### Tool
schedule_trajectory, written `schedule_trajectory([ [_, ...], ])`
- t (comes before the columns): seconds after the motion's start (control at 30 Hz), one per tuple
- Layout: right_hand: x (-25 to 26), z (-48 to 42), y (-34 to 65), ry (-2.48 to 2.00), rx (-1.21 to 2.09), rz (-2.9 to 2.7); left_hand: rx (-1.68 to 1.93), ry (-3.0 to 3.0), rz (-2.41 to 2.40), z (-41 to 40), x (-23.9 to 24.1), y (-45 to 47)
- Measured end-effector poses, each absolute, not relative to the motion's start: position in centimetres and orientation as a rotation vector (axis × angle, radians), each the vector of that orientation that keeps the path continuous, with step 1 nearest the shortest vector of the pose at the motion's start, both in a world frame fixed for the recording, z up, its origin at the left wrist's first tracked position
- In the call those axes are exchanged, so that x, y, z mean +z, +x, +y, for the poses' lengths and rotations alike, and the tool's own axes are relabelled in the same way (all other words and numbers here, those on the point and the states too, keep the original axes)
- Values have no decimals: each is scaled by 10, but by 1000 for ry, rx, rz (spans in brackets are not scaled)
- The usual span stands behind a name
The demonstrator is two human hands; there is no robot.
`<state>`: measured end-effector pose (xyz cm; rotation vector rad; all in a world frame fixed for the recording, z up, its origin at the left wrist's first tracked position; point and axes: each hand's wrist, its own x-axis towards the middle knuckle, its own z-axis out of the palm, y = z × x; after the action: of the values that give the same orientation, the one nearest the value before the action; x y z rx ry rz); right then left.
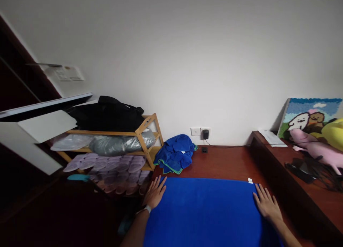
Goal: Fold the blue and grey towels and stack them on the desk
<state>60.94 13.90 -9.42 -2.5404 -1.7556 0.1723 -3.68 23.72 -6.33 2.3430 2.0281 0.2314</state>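
A blue towel lies spread flat on the reddish-brown wooden surface. My left hand rests on its far left corner, fingers stretched out. On the far right corner lies my right hand, palm down with the fingers spread. A small white tag sticks out from the towel's far edge, just left of my right hand. Beyond the left hand, a crumpled blue cloth with green edging sits in a heap.
A wooden rack at the left holds a black bag, a plastic-wrapped bundle and several lilac slippers. A black plug adapter sits in the wall socket. On the right ledge lie a pink plush toy and a fluffy picture.
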Motion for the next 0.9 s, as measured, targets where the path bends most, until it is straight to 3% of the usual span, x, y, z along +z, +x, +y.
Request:
schedule_trajectory([
  [0.1,-76,140,588,-2541,142,-1702,359,2372,2043,216,-61,-43],
  [0.23,-43,137,493,-2187,72,-1893,514,2474,1987,173,-58,-40],
  [0.4,-14,119,313,-1661,481,-2237,411,2432,1977,137,-59,-27],
  [0.53,-13,108,233,-1568,671,-2299,338,2337,2061,126,-62,-27],
  [0.7,-25,106,264,-1637,614,-2292,315,2292,2102,122,-58,-28],
  [0.9,-71,76,416,-2037,330,-2031,356,2335,2095,126,-63,-29],
])
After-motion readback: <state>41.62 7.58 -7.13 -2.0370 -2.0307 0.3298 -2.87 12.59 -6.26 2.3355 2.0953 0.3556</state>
